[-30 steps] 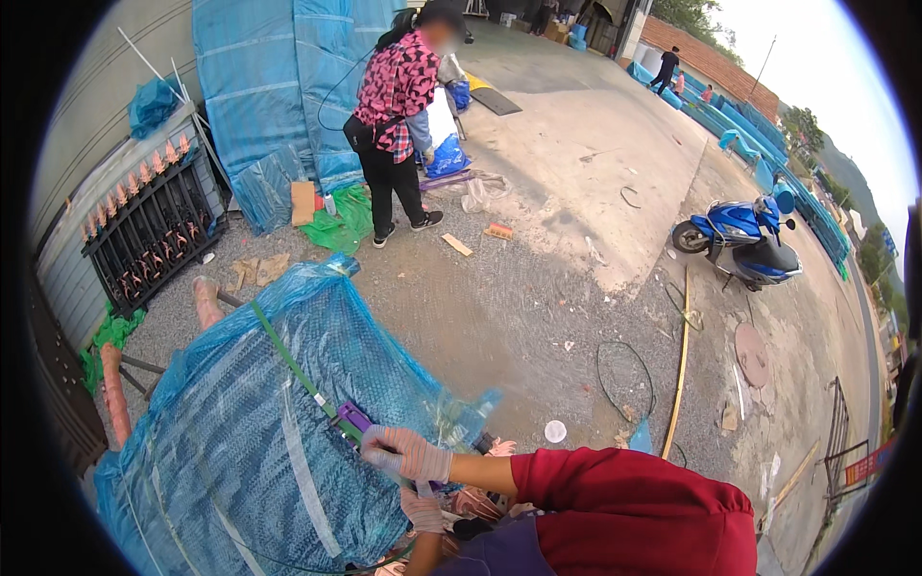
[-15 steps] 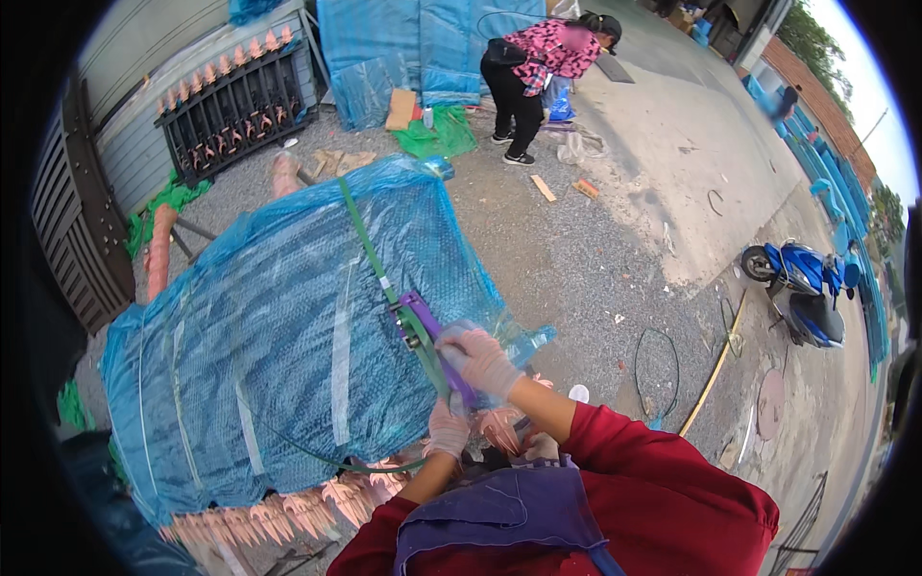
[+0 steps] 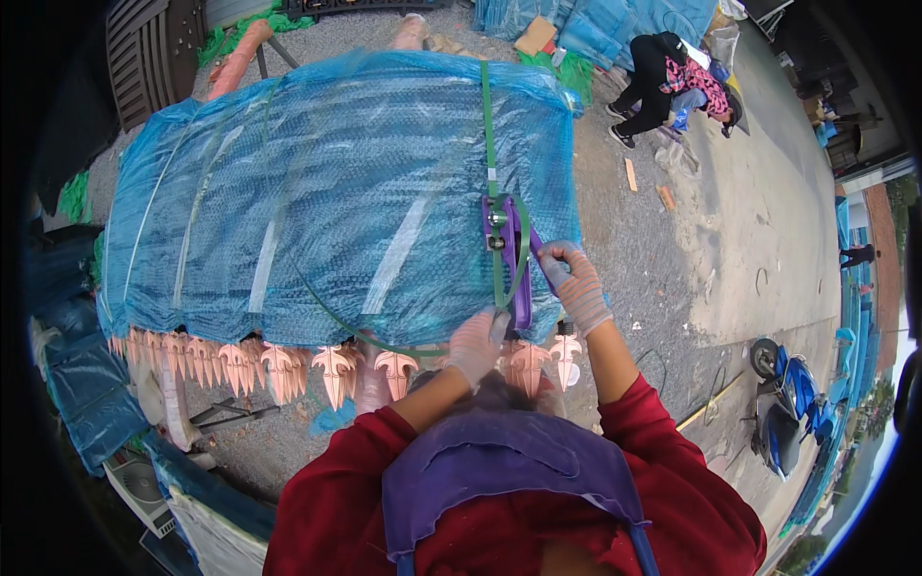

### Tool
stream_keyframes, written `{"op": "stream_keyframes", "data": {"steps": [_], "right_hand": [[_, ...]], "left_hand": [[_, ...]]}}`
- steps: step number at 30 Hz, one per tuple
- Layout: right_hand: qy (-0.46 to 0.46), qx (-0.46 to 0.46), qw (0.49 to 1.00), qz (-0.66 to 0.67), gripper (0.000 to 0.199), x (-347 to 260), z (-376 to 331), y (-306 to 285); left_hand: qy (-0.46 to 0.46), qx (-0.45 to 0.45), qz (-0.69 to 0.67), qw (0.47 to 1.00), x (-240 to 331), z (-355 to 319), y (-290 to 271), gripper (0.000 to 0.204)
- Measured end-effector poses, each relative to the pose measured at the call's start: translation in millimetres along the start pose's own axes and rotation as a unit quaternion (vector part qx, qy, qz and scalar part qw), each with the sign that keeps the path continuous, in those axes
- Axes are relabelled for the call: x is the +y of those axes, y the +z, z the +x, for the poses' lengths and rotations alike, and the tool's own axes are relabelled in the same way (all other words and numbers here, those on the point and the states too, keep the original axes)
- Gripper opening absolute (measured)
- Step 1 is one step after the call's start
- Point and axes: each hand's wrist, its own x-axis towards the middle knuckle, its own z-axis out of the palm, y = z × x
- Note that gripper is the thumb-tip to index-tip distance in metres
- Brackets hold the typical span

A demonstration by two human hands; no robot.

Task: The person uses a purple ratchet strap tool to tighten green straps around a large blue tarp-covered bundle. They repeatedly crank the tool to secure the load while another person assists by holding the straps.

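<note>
A purple strapping tensioner (image 3: 488, 226) sits on a large bundle (image 3: 336, 192) wrapped in blue bubble film. A green strap (image 3: 489, 125) runs across the bundle into the tool and loops beside it. My right hand (image 3: 578, 288), in a thin glove, is closed around the tool's purple lever, which angles out to the right of its body. My gloved left hand (image 3: 475, 344) is closed at the bundle's near edge, on the lower part of the strap beside the tool's long handle; its fingertips are partly hidden. Salmon-pink spear-shaped tips (image 3: 334, 372) stick out beneath the film.
A co-worker (image 3: 663, 86) bends over at the back right. A blue scooter (image 3: 792, 394) stands at the right. Pink-wrapped posts (image 3: 240, 58) support or stand behind the bundle. Dark slatted panels (image 3: 154, 58) lean at the far left, and wood scraps (image 3: 631, 175) lie on the gravel.
My view has turned, so the bundle appears squarer in front of me. My right hand has swung the purple lever outward to the right, away from the tool's body; my left hand stays near the strap's lower end.
</note>
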Motion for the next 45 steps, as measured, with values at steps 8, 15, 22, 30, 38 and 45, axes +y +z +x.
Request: {"op": "stream_keyframes", "data": {"steps": [8, 15, 22, 30, 38, 45], "right_hand": [[0.106, -0.087, 0.991, 0.006, 0.023, -19, 20, -6], [-0.016, -0.213, 0.894, -0.395, 0.037, -69, 29, 16], [0.010, -0.249, 0.874, -0.417, 0.022, -57, 26, 41], [0.042, -0.207, 0.893, -0.397, 0.019, -53, 21, 44], [-0.001, -0.210, 0.886, -0.413, 0.023, -49, 13, 49], [-0.008, -0.310, 0.846, -0.433, 0.031, -45, 22, 40]], "left_hand": [[0.073, -0.152, -0.040, 0.985, -40, -28, 13, 0.046], [0.184, -0.240, -0.032, 0.953, -28, -34, -22, 0.028], [0.168, -0.253, -0.007, 0.953, -55, -37, -33, 0.038], [-0.045, -0.026, -0.331, 0.942, -52, 12, -59, 0.030], [-0.065, 0.017, -0.091, 0.994, -30, 138, -75, 0.039], [-0.161, -0.098, -0.054, 0.981, 10, 198, -40, 0.054]]}}
